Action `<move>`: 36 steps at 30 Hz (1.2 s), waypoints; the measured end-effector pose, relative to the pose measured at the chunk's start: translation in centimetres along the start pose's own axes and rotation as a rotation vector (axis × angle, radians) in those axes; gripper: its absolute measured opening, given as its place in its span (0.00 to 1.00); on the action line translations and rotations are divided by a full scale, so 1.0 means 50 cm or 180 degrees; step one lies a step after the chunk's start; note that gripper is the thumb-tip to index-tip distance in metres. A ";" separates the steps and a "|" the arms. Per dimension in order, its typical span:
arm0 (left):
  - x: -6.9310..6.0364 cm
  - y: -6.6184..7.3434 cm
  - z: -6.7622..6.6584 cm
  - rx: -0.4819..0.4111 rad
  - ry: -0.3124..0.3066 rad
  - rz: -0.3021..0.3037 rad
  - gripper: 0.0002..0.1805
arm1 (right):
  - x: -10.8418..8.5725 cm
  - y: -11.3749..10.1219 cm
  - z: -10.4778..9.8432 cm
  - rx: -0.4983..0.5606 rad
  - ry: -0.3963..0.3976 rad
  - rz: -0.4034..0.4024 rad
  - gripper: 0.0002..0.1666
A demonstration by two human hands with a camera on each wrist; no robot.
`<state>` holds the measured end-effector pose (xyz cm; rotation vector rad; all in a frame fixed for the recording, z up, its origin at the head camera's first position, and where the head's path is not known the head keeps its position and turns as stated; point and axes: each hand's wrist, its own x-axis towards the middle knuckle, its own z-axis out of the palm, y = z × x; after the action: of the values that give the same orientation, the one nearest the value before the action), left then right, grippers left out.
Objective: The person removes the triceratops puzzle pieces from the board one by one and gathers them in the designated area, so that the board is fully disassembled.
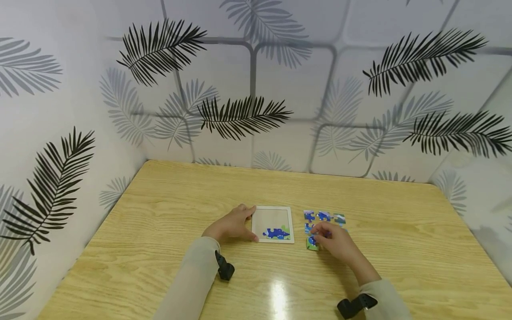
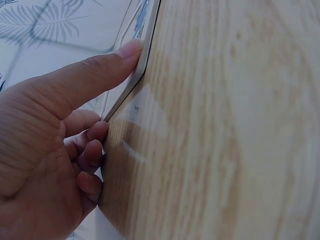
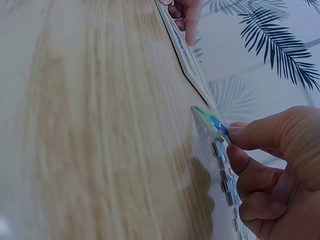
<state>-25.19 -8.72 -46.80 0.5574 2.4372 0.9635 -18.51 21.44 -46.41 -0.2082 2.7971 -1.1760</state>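
Observation:
A square wooden puzzle tray with a pale rim lies on the table. Joined pieces showing a blue dinosaur fill part of its lower right. My left hand holds the tray by its left side, thumb on the near corner and a finger at the far one; the left wrist view shows that thumb over the rim. To the right of the tray, my right hand pinches a green-and-blue puzzle piece between thumb and forefinger. That piece looks tilted, beside the other loose pieces.
Loose puzzle pieces lie in rows right of the tray, some hidden under my right hand. The wooden table meets a wall with a leaf pattern at its back edge. Each wrist wears a black strap with a camera.

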 end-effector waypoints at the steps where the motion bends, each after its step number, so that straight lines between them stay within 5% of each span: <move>1: 0.000 0.000 0.000 0.0021 0.0001 0.0006 0.55 | 0.000 0.000 0.000 -0.0006 0.0007 0.0014 0.06; 12: -0.001 0.000 -0.002 0.0239 0.0017 0.0078 0.54 | 0.002 0.008 -0.001 -0.0046 0.0010 -0.0098 0.08; 36: -0.004 0.010 -0.005 0.0096 0.0025 0.0013 0.54 | 0.017 -0.020 0.014 0.0055 0.0003 -0.0277 0.11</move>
<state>-25.04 -8.63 -46.23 0.5701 2.4621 0.9336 -19.17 20.10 -46.19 -0.3311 2.8037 -1.2183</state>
